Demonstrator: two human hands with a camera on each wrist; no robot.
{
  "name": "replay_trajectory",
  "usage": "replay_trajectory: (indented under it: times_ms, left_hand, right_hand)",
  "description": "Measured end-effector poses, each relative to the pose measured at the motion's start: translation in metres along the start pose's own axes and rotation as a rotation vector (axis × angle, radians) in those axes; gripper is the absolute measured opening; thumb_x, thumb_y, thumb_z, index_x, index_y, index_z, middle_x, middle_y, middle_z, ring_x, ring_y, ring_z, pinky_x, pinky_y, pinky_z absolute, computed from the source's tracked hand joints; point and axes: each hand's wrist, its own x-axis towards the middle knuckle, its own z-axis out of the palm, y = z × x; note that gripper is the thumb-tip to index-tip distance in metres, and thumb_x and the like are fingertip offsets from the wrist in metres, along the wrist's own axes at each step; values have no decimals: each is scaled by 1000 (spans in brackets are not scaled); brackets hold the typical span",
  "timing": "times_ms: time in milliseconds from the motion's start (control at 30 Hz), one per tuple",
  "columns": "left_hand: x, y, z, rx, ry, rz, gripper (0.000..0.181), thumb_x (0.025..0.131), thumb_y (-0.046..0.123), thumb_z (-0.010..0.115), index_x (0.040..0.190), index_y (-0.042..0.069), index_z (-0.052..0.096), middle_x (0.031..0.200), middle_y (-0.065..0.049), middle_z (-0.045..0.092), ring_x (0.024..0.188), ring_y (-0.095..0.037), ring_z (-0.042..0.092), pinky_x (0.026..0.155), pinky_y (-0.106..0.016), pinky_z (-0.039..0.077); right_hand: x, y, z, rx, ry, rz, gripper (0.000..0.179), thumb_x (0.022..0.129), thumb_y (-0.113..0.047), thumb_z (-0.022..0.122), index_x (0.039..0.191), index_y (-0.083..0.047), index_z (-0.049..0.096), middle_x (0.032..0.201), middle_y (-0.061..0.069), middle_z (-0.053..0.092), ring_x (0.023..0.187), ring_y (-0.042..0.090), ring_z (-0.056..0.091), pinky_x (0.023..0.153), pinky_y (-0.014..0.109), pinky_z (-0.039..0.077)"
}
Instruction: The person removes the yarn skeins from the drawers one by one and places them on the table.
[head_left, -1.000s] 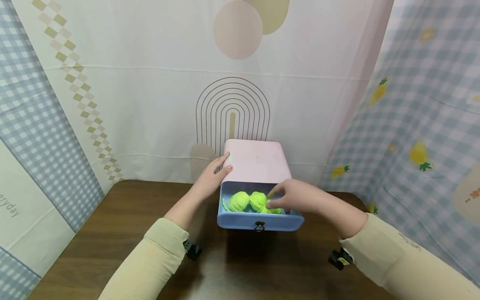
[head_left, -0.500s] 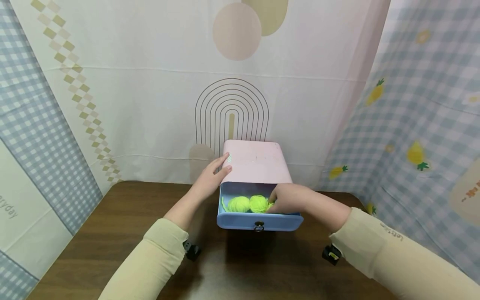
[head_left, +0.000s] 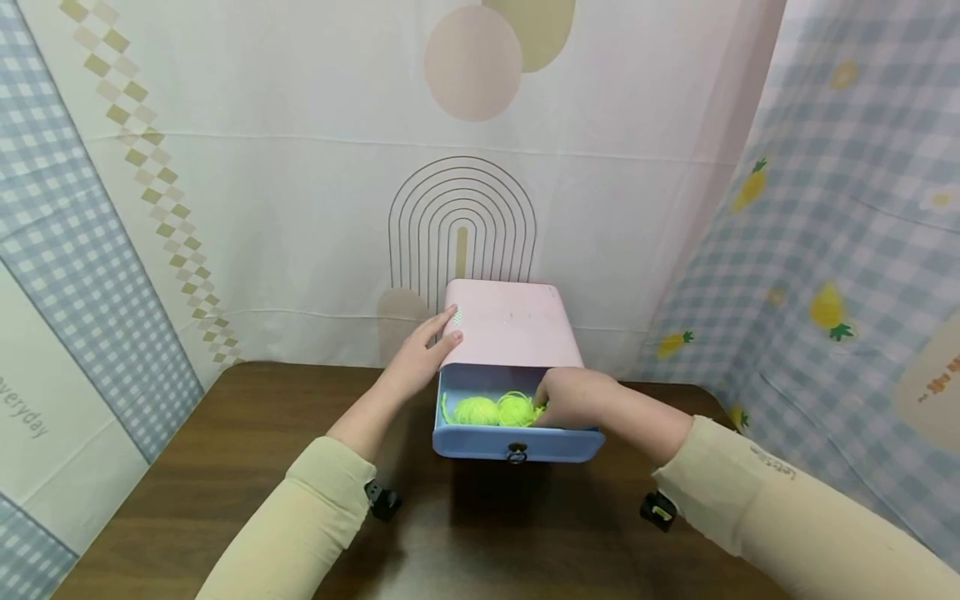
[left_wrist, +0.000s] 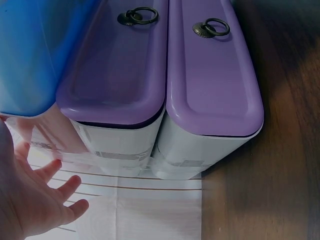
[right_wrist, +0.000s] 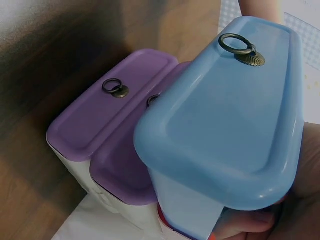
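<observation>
Two lime-green yarn balls (head_left: 495, 411) lie in one pulled-out blue drawer (head_left: 476, 442), above two purple drawers (left_wrist: 125, 65). The left hand (head_left: 415, 358), fingers spread, rests on the pink casing (head_left: 513, 325); the right hand (head_left: 579, 397) reaches down inside the blue drawer, whether gripping yarn I cannot tell.

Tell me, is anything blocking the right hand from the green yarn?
Nothing that I can see: the right hand dips into the open blue drawer, right at the green yarn. Whether it grips any is hidden.
</observation>
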Motion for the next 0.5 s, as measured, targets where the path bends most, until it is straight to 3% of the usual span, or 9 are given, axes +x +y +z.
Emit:
replay_trajectory:
  times_ms: [67,333,500]
  left_hand:
    - [0,0,0,-1,2,-3,60,100,53,48,155,33,35,160,-4,30,147,-28,24,116,-55,22]
    - [1,-1,2,-1,3,-8,61,99,54,48,155,33,35,160,-5,30,147,-28,24,116,-55,21]
    - [1,-1,1,-1,4,2,61,100,54,48,155,32,35,160,-6,30,147,-29,24,116,-55,21]
  right_hand:
    - [-1,0,1,-4,14,-8,39,86,-21,74,56,-18,49,55,-7,24,53,10,22,53,27,24]
    - [-5,0,-10,55,22,29,41,86,-24,75,56,-20,47,54,-7,31,51,10,26,53,27,27]
    - [-7,1,-18,89,26,8,45,86,-25,77,56,-19,44,54,-7,28,51,10,25,52,27,26]
